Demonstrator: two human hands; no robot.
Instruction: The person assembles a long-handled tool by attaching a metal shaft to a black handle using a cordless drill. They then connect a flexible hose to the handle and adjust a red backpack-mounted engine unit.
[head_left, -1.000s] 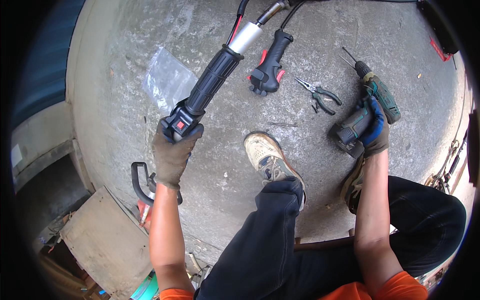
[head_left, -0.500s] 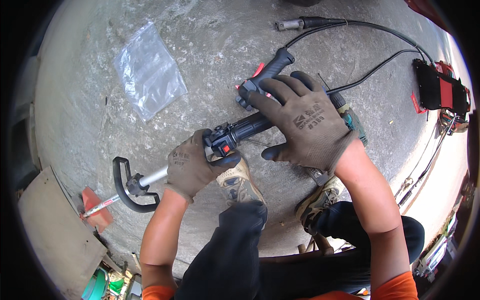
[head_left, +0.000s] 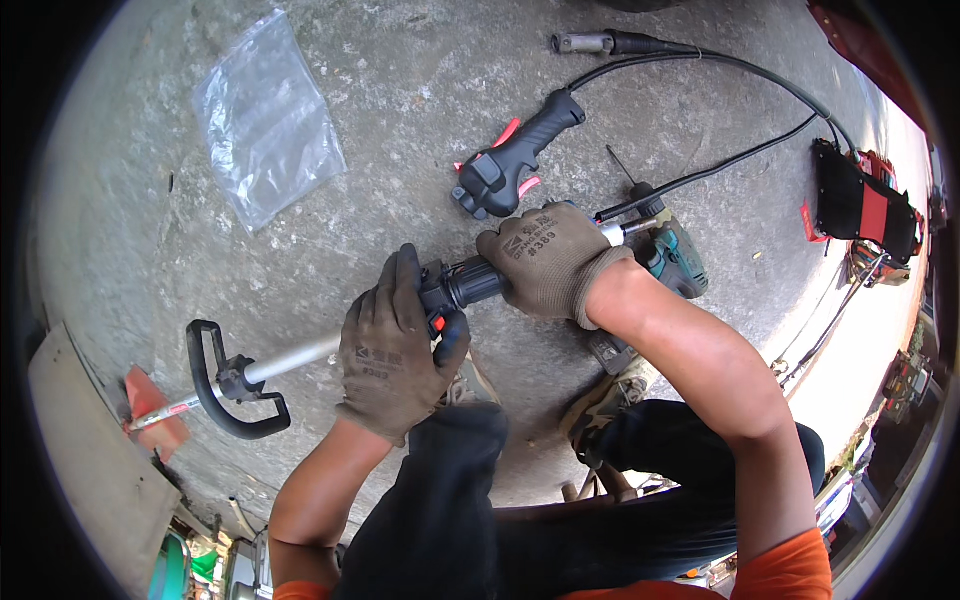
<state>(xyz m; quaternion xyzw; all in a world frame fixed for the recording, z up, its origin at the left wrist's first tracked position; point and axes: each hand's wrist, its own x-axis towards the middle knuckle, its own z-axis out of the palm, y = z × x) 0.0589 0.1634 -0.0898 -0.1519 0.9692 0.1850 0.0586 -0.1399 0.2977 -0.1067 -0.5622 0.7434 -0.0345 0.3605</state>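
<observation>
Holding the black ribbed grip (head_left: pixel 473 283) on the silver shaft (head_left: pixel 300 357), across our front.
Right hand's (head_left: pixel 550 262) fingers are closed round the grip; left hand's (head_left: pixel 385 350) lie straight over the shaft by the switch housing (head_left: pixel 436 290), can't tell if clamped. Risk: slack left hold lets the shaft spin under a right-hand twist; pulling could snag our cable (head_left: pixel 740 154) on the drill (head_left: pixel 680 262).

drill (head_left: pixel 682 262): partly behind right forearm (head_left: pixel 690 335) | ribbed sleeve (head_left: pixel 476 282): partly covered by right grip (head_left: pixel 548 262) | orange shirt (head_left: pixel 788 568): cropped below
</observation>
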